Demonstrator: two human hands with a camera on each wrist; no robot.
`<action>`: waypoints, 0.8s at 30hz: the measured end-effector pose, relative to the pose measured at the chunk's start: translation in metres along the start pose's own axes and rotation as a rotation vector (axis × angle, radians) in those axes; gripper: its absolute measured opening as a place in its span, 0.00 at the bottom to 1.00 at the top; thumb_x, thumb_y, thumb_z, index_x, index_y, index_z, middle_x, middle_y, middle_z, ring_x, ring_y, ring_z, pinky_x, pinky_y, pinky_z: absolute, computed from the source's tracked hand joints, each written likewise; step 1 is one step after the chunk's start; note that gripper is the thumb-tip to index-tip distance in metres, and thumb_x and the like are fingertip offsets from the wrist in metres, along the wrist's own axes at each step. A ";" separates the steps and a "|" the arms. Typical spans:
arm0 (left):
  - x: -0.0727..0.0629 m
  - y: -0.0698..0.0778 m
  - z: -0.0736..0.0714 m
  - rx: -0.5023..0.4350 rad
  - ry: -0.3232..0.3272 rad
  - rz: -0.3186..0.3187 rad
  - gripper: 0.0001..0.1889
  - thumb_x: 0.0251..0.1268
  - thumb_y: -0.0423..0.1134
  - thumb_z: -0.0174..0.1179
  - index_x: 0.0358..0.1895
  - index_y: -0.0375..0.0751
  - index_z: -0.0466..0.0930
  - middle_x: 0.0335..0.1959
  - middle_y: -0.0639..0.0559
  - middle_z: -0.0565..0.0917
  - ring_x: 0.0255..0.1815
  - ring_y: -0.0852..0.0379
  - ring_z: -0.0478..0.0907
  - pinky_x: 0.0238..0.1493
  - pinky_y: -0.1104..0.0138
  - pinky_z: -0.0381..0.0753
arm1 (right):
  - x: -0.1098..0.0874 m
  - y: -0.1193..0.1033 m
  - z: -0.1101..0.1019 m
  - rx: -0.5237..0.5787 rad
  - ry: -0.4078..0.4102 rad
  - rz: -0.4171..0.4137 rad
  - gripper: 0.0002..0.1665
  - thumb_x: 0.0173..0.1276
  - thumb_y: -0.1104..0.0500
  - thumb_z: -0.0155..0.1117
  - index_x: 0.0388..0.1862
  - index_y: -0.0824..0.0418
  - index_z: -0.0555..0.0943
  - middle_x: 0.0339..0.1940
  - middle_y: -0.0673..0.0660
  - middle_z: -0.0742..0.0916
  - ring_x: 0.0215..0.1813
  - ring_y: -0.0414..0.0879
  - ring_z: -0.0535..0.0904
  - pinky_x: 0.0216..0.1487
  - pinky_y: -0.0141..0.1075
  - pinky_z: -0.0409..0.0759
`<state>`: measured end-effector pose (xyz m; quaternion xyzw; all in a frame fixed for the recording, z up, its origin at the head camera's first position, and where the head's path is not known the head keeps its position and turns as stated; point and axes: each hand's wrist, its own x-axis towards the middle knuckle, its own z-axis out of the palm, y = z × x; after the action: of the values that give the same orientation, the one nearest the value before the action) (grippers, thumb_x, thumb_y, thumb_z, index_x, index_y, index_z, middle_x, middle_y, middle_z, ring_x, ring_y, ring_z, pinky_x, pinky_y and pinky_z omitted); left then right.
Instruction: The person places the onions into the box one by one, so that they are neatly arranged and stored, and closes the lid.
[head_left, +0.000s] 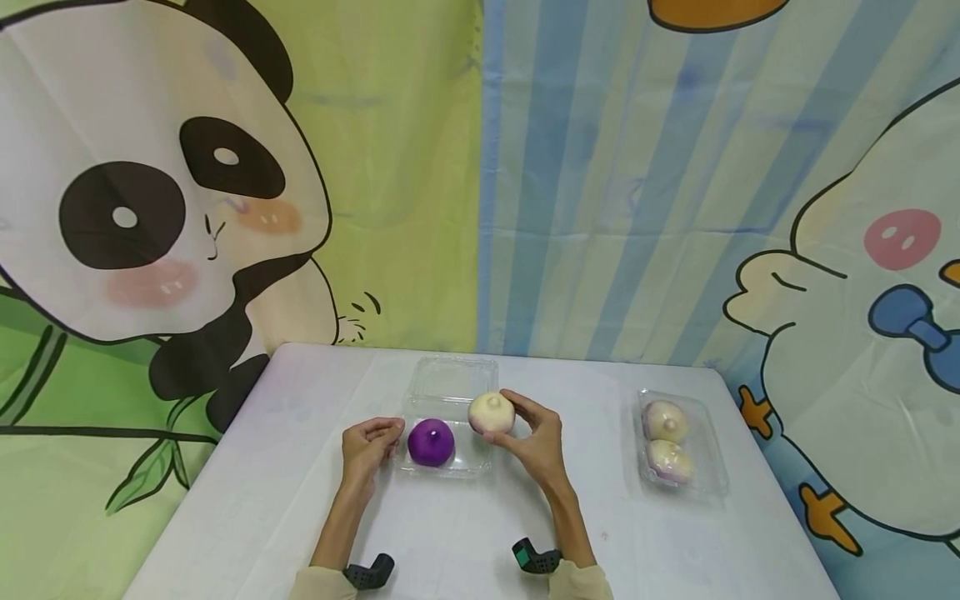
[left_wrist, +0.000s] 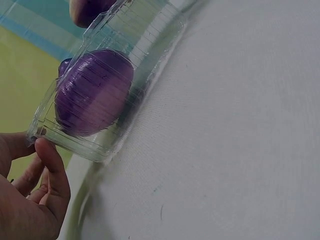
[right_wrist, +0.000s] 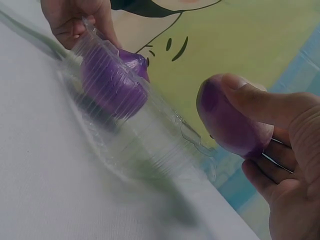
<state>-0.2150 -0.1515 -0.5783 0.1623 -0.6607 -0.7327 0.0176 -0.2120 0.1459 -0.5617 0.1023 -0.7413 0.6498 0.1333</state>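
Note:
A clear plastic clamshell box [head_left: 471, 460] lies with its lid [head_left: 453, 380] folded back, away from me. In its left half sits a purple onion-shaped piece [head_left: 431, 443], its knob pointing up. My left hand [head_left: 369, 450] pinches the box's left edge between thumb and finger, as the left wrist view shows at the corner [left_wrist: 39, 134]. Over the box's right side, my right hand [head_left: 542, 440] holds a pale onion [head_left: 491, 413] between thumb and fingers. Its underside is purple in the right wrist view, and it is raised above the box rim there.
At the right of the white table [head_left: 600, 533] stands another clear box [head_left: 707, 454], closed, with two pale onions [head_left: 665, 422] inside. Behind the table's back edge hangs a printed curtain [head_left: 405, 208]. Both wrists carry black camera mounts [head_left: 369, 573].

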 end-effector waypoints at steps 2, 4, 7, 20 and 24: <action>0.000 0.000 0.000 0.001 0.000 0.000 0.09 0.70 0.30 0.73 0.47 0.27 0.90 0.27 0.55 0.92 0.22 0.67 0.79 0.22 0.79 0.77 | 0.000 -0.001 0.001 0.001 -0.009 -0.004 0.42 0.50 0.65 0.92 0.66 0.61 0.87 0.66 0.60 0.91 0.70 0.59 0.86 0.82 0.60 0.76; 0.000 0.001 0.000 0.001 -0.001 0.000 0.09 0.70 0.31 0.74 0.47 0.27 0.90 0.27 0.56 0.91 0.22 0.67 0.79 0.22 0.79 0.78 | -0.001 -0.001 0.001 -0.003 -0.017 -0.003 0.41 0.50 0.65 0.92 0.66 0.61 0.87 0.66 0.60 0.91 0.70 0.59 0.86 0.82 0.61 0.76; -0.001 0.001 0.001 -0.003 0.000 0.001 0.09 0.70 0.31 0.74 0.47 0.27 0.90 0.27 0.56 0.91 0.22 0.67 0.79 0.22 0.79 0.78 | -0.001 -0.001 0.002 -0.011 -0.031 0.001 0.41 0.50 0.65 0.92 0.66 0.61 0.87 0.66 0.60 0.91 0.71 0.58 0.86 0.82 0.59 0.76; -0.001 0.001 0.001 0.001 -0.002 0.005 0.10 0.70 0.30 0.73 0.48 0.25 0.89 0.28 0.55 0.92 0.23 0.67 0.79 0.22 0.79 0.78 | -0.003 -0.005 0.009 -0.065 -0.111 0.001 0.44 0.49 0.62 0.93 0.67 0.60 0.87 0.66 0.58 0.91 0.70 0.57 0.87 0.83 0.54 0.75; -0.001 0.001 0.000 -0.002 -0.004 0.007 0.09 0.71 0.29 0.72 0.48 0.25 0.89 0.29 0.53 0.92 0.22 0.66 0.79 0.22 0.79 0.78 | -0.003 -0.006 0.011 -0.084 -0.127 0.008 0.45 0.47 0.62 0.94 0.67 0.60 0.87 0.65 0.56 0.91 0.70 0.55 0.87 0.83 0.56 0.75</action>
<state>-0.2138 -0.1511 -0.5774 0.1584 -0.6607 -0.7335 0.0191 -0.2079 0.1337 -0.5583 0.1347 -0.7754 0.6107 0.0876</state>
